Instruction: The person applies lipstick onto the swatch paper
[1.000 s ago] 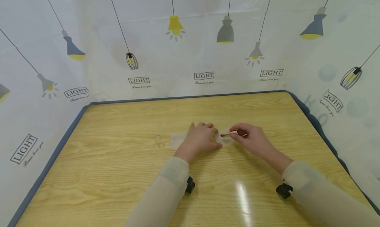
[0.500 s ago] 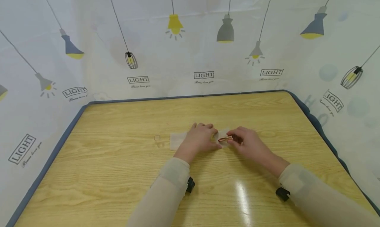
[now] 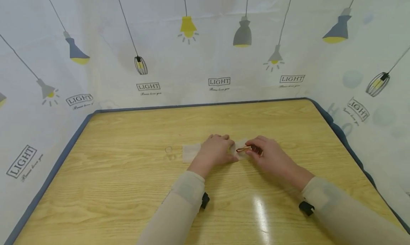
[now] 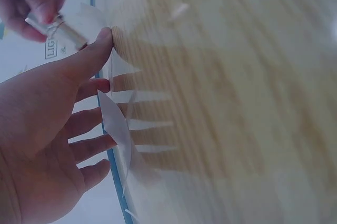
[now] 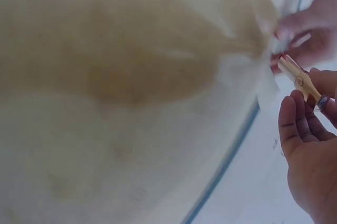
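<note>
A short, slim, gold-coloured tube with a dark red tip, which looks like a lipstick [image 3: 243, 149], sits between the thumb and fingers of my right hand [image 3: 273, 156]. Its tip points left, close over a strip of thin white paper [image 3: 191, 153]. My left hand [image 3: 214, 150] rests on the middle of that strip with fingers spread, hiding much of it. In the left wrist view an edge of the paper [image 4: 117, 129] curls up beside the fingers. The right wrist view shows the lipstick [image 5: 297, 76] pinched, its rear end partly hidden by the fingers.
Left of the paper strip lies a small clear round thing [image 3: 168, 150] with a faint shadow. The wood-grain table [image 3: 128, 188] has a dark blue edge [image 3: 179, 105]. Behind it hangs a white cloth [image 3: 179, 67] printed with lamps.
My right hand has moved slightly left and down, bringing the lipstick's tip nearer my left hand; over the last half second it barely moves. My left hand stays on the paper.
</note>
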`<state>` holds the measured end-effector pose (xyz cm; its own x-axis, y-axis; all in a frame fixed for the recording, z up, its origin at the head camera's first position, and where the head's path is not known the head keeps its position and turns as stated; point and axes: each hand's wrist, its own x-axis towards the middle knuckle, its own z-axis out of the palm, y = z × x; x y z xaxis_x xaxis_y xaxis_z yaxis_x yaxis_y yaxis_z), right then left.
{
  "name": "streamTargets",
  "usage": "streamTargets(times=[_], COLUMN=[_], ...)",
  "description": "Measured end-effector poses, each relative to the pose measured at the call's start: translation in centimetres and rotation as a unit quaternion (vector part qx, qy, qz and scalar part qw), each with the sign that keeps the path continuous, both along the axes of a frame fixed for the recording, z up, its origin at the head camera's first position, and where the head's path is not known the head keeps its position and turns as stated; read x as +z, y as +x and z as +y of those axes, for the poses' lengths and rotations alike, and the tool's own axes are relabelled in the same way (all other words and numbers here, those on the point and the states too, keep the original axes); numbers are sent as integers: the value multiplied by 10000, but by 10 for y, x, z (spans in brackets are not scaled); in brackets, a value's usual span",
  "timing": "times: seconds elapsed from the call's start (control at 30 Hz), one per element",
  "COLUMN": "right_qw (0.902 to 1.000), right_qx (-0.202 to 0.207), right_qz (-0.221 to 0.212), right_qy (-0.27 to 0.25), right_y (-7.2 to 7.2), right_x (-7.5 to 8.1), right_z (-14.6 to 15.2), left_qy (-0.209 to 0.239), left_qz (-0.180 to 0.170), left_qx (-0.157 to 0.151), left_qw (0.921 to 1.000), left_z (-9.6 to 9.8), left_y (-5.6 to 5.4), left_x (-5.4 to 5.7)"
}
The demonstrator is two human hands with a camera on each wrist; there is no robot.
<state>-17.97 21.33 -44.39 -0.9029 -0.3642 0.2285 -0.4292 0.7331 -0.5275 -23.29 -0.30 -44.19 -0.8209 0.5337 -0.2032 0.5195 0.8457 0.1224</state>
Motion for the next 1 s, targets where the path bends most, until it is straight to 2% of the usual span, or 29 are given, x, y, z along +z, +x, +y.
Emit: streamTargets(times=[0.13, 0.27, 0.43, 0.53, 0.77, 1.0], right_qw=[10000, 9997, 9986, 9982, 9978, 9970], right_qx=[-16, 205, 426, 426, 431, 571], right_qz=[-5, -7, 258, 334, 329, 317], right_qy=[-28, 99, 178, 264, 373, 404], right_y=[-3, -1, 4, 3, 3, 4], right_x=[7, 8, 4, 0, -4, -3], right_z=[4, 5, 4, 3, -2, -4], left_qy=[-58, -106, -151, -172, -147, -183], left_qz=[26, -13, 96, 105, 71, 38], left_qx=[-14, -17, -107, -108, -103, -49], left_qw=[10000, 9999, 9998, 9997, 9998, 9998], left_z=[0, 0, 0, -1, -1, 1], left_y=[1, 1, -1, -1, 3, 3], left_x=[2, 1, -1, -1, 3, 1])
